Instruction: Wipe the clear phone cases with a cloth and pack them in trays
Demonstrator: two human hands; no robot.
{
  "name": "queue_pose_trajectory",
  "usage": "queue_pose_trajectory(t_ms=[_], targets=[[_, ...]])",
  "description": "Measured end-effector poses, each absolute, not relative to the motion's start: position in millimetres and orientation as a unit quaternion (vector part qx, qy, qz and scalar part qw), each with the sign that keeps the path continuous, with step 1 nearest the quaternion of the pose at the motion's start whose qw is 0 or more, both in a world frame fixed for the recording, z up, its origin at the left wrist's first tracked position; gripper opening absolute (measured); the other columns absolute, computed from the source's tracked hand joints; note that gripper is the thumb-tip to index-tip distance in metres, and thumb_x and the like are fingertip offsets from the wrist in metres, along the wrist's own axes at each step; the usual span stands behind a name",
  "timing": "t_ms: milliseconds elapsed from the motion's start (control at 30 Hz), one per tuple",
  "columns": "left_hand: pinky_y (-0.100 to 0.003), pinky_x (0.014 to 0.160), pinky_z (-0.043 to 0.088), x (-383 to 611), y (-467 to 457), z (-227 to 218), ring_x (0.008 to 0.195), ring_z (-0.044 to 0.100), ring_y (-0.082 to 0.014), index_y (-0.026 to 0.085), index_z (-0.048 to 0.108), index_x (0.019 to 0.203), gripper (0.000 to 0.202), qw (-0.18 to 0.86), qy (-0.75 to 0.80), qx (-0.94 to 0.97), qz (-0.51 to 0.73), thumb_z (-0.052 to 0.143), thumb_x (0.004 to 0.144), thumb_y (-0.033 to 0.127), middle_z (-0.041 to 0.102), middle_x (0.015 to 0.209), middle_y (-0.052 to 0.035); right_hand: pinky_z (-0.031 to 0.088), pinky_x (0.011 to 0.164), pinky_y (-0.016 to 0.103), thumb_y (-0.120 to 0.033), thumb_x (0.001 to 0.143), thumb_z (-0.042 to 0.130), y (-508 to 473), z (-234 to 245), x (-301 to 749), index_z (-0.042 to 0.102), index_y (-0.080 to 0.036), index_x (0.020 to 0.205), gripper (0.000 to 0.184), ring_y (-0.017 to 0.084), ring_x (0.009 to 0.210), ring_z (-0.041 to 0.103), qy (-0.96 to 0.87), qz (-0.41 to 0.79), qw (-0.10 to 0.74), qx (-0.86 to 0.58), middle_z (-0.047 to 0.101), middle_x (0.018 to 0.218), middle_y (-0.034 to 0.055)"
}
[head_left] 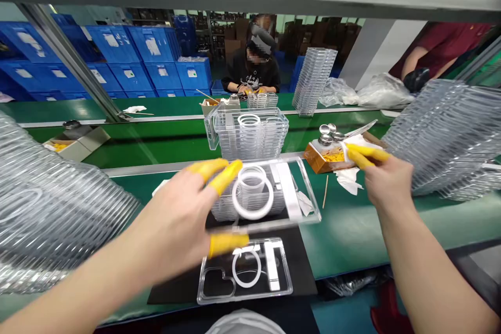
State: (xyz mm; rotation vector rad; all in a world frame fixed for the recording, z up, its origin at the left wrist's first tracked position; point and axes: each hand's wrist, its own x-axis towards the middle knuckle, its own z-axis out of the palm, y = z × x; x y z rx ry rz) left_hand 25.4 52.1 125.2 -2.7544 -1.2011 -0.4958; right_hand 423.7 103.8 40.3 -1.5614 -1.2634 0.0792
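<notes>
**Left hand** point(172, 216): fingers point(225, 177) wide in yellow cots, gripping a clear tray point(303, 193) by its edge, lifted off the desk point(352, 240); white ring point(252, 203) inside.
**Right hand** point(387, 182): fingers point(364, 154) narrow at a white wipe point(352, 141), hold unclear.
**Orange box** point(317, 159): carries metal bottles point(324, 135), kept within the right hand's reach.
**Black mat** point(301, 266): second tray point(245, 292) lies flat, ring inside, apparently for steady footing.
**Stacks**: clear trays point(442, 135) nested tightly, seemingly to save room.
**Far**: co-worker point(250, 65) at the facing desk; blue crates point(129, 57) behind.
</notes>
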Motion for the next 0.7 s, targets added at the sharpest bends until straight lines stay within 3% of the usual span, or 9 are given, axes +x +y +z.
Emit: queue_pose_trajectory(t_ms=[167,300,400,500,700], targets=[[-0.048,0.099,0.049,12,-7,61,0.115,0.057,-0.0348,0.009,0.041,0.135,0.088,0.011,-0.332,-0.93,-0.161,0.072,0.073,0.063,0.061,0.12,-0.0187,0.056,0.076,0.035,-0.04,0.073,0.076,3,-5,382,0.074,-0.021,0.088,0.024,0.024,0.084,0.069,-0.504,0.132,0.557,-0.647,0.072,0.089,0.0036],[-0.052,0.097,0.05,10,-12,19,0.112,0.059,-0.0363,0.01,0.036,0.137,0.1,-0.041,-0.374,-0.921,-0.104,0.08,0.064,0.062,0.063,0.119,-0.0185,0.055,0.073,0.028,-0.025,0.082,0.071,-26,-26,342,0.074,-0.027,0.092,0.011,0.018,0.083,0.065,-0.589,0.201,0.534,-0.573,0.068,0.094,0.0017],[-0.052,0.103,0.045,9,-8,15,0.121,0.054,-0.0358,0.012,0.034,0.141,0.1,-0.092,-0.393,-0.912,-0.072,0.079,0.066,0.061,0.059,0.128,-0.018,0.052,0.079,0.033,-0.019,0.088,0.064,-19,-22,304,0.072,-0.028,0.1,0.017,0.019,0.088,0.06,-0.705,0.179,0.476,-0.494,0.065,0.095,0.003],[-0.052,0.107,0.04,10,-5,19,0.124,0.052,-0.0356,0.012,0.041,0.139,0.093,-0.149,-0.409,-0.9,-0.017,0.075,0.069,0.062,0.057,0.132,-0.0181,0.05,0.076,0.037,-0.017,0.092,0.056,-13,-10,272,0.071,-0.023,0.097,0.017,0.022,0.087,0.055,-0.783,0.144,0.394,-0.46,0.061,0.088,0.0065],[-0.054,0.109,0.035,10,-2,19,0.124,0.051,-0.0361,0.012,0.044,0.14,0.089,-0.197,-0.413,-0.889,0.003,0.071,0.072,0.063,0.058,0.131,-0.0192,0.044,0.085,0.043,-0.008,0.09,0.045,-30,2,276,0.066,-0.019,0.109,0.03,0.022,0.088,0.052,-0.885,0.148,0.302,-0.321,0.06,0.089,0.0068]])
